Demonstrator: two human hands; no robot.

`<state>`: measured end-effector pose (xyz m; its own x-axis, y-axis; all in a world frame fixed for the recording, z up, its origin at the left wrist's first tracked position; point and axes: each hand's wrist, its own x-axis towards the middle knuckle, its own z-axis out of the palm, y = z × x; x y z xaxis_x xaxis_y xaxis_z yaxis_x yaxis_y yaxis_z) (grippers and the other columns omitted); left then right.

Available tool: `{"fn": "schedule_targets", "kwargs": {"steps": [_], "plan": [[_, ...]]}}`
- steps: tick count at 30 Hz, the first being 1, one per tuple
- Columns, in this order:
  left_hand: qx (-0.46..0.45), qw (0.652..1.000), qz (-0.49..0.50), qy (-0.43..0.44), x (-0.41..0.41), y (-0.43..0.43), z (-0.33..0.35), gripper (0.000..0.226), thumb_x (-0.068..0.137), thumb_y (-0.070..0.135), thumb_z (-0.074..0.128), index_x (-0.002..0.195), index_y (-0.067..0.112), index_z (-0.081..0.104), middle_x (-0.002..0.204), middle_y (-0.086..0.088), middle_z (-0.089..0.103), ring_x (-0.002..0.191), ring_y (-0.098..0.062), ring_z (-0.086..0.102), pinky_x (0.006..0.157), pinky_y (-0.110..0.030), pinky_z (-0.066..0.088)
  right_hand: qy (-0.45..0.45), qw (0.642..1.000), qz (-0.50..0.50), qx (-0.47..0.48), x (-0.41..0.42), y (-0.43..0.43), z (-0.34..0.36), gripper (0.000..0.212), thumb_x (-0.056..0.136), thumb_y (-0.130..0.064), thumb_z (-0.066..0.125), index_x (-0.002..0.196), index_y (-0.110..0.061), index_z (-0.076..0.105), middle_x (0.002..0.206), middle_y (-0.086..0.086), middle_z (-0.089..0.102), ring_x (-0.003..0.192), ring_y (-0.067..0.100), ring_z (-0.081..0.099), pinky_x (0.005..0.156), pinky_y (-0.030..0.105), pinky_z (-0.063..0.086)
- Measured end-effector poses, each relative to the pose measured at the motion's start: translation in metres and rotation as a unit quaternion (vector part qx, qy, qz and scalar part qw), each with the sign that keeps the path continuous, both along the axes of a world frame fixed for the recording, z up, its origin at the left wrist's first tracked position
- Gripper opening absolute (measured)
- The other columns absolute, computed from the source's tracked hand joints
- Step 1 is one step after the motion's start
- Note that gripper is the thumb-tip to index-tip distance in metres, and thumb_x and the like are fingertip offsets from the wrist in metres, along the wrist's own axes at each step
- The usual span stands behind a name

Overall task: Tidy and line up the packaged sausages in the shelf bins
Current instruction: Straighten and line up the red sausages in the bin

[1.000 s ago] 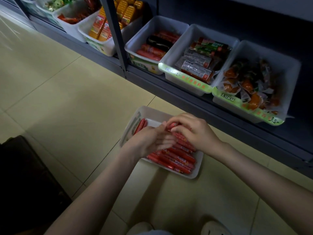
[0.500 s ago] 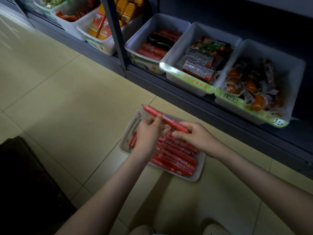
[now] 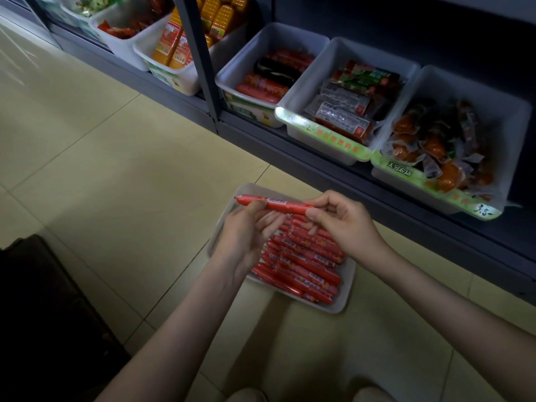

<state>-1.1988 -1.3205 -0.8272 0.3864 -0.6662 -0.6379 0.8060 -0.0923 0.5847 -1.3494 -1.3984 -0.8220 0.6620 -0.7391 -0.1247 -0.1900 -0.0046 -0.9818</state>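
In the middle of the frame, both hands are holding one red packaged sausage (image 3: 275, 205) nearly level above a white bin (image 3: 333, 307) that is sitting on the tiled floor (image 3: 116, 169). The left hand (image 3: 246, 236) is pinching the sausage along its left half with thumb and curled fingers. The right hand (image 3: 345, 224) is gripping its right end between thumb and fingertips. The sausage's left tip is poking out past the left hand, over the bin's far rim.

Below the hands, the bin is holding a packed batch of similar red sausages (image 3: 304, 265), lying side by side on a slant toward the lower right. Whether they are forming one layer or two is hard to tell in the dim light.

Across the upper right, a dark shelf is carrying three white bins side by side. The sausage bin (image 3: 240, 68) is holding red and dark sausages, the middle bin (image 3: 313, 74) is holding flat labelled packs, and the right bin (image 3: 510, 117) is holding loose orange-brown packets. Left of a grey upright post (image 3: 197, 53), yellow corn-shaped packs (image 3: 223, 15) are standing in another bin at the top of the frame.
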Motion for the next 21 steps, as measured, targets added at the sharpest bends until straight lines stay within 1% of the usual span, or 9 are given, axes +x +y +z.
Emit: {"fn": "schedule_targets", "kwargs": {"steps": [4, 6, 10, 12, 14, 16, 18, 20, 21], "plan": [[-0.035, 0.995, 0.091, -0.001, 0.017, 0.004, -0.014, 0.025, 0.091, -0.004, 0.051, 0.111, 0.01, 0.046, 0.096, -0.016, 0.066, 0.077, -0.023, 0.071, 0.061, -0.031, 0.058, -0.04, 0.996, -0.014, 0.079, -0.005, -0.011, -0.007, 0.016, 0.092, 0.002, 0.052, 0.098, -0.005, 0.064, 0.073, 0.007, 0.068, 0.063, 0.011, 0.065, 0.062, 0.019, 0.053], [-0.032, 0.999, 0.018, -0.038, 0.018, 0.009, -0.019, 0.008, 0.094, 0.005, 0.05, 0.101, 0.004, 0.054, 0.098, -0.018, 0.063, 0.079, -0.021, 0.07, 0.062, -0.023, 0.057, -0.081, 0.987, -0.027, 0.137, -0.005, -0.013, -0.01, 0.017, 0.093, 0.001, 0.049, 0.102, -0.003, 0.063, 0.074, 0.009, 0.066, 0.064, 0.012, 0.063, 0.06, 0.019, 0.052], [0.038, 0.982, -0.167, -0.081, 0.014, 0.018, -0.027, 0.028, 0.096, 0.02, 0.048, 0.097, -0.005, 0.059, 0.075, -0.016, 0.069, 0.064, -0.017, 0.068, 0.062, -0.018, 0.057, -0.129, 0.975, -0.047, 0.172, -0.005, -0.02, -0.013, 0.022, 0.095, 0.002, 0.045, 0.108, -0.007, 0.06, 0.073, 0.008, 0.061, 0.063, 0.012, 0.058, 0.057, 0.019, 0.05], [0.058, 0.947, -0.29, -0.127, 0.015, 0.023, -0.028, 0.037, 0.092, 0.031, 0.05, 0.092, -0.004, 0.061, 0.066, -0.013, 0.066, 0.055, -0.016, 0.066, 0.055, -0.019, 0.056, -0.119, 0.976, -0.054, 0.173, -0.004, -0.025, -0.014, 0.019, 0.096, 0.0, 0.045, 0.106, -0.007, 0.06, 0.069, 0.006, 0.058, 0.059, 0.012, 0.055, 0.053, 0.021, 0.049], [0.033, 0.894, -0.427, -0.134, 0.017, 0.027, -0.025, 0.044, 0.086, 0.041, 0.049, 0.092, 0.0, 0.063, 0.068, -0.011, 0.066, 0.056, -0.015, 0.066, 0.056, -0.021, 0.056, -0.095, 0.978, -0.06, 0.173, -0.003, -0.028, -0.016, 0.014, 0.096, -0.004, 0.047, 0.101, -0.007, 0.06, 0.063, 0.002, 0.055, 0.055, 0.012, 0.051, 0.049, 0.021, 0.046], [0.001, 0.835, -0.528, -0.158, 0.015, 0.029, -0.021, 0.041, 0.087, 0.04, 0.048, 0.095, 0.004, 0.066, 0.079, -0.01, 0.07, 0.068, -0.016, 0.069, 0.065, -0.023, 0.057, -0.083, 0.977, -0.054, 0.186, 0.001, -0.028, -0.02, 0.008, 0.094, -0.008, 0.051, 0.093, -0.007, 0.059, 0.059, -0.001, 0.053, 0.051, 0.009, 0.049, 0.045, 0.02, 0.043], [-0.032, 0.806, -0.552, -0.209, 0.011, 0.024, -0.019, 0.033, 0.092, 0.029, 0.05, 0.103, 0.002, 0.064, 0.096, -0.014, 0.071, 0.086, -0.021, 0.068, 0.08, -0.03, 0.057, -0.084, 0.972, -0.052, 0.214, 0.007, -0.027, -0.025, 0.006, 0.092, -0.01, 0.053, 0.088, -0.009, 0.057, 0.056, -0.002, 0.052, 0.048, 0.007, 0.047, 0.042, 0.02, 0.043], [-0.063, 0.83, -0.506, -0.226, 0.007, 0.018, -0.02, 0.028, 0.091, 0.022, 0.054, 0.105, -0.001, 0.061, 0.097, -0.015, 0.069, 0.089, -0.025, 0.066, 0.088, -0.039, 0.054, -0.106, 0.962, -0.065, 0.243, 0.013, -0.025, -0.028, 0.004, 0.091, -0.008, 0.055, 0.088, -0.01, 0.056, 0.057, -0.003, 0.053, 0.049, 0.005, 0.049, 0.045, 0.019, 0.045], [-0.07, 0.851, -0.476, -0.211, 0.007, 0.015, -0.021, 0.025, 0.089, 0.021, 0.056, 0.104, 0.002, 0.06, 0.093, -0.012, 0.069, 0.086, -0.024, 0.066, 0.086, -0.04, 0.053, -0.121, 0.958, -0.065, 0.253, 0.015, -0.025, -0.03, 0.003, 0.09, -0.007, 0.056, 0.091, -0.01, 0.056, 0.059, -0.003, 0.055, 0.052, 0.005, 0.051, 0.049, 0.018, 0.046]]}}
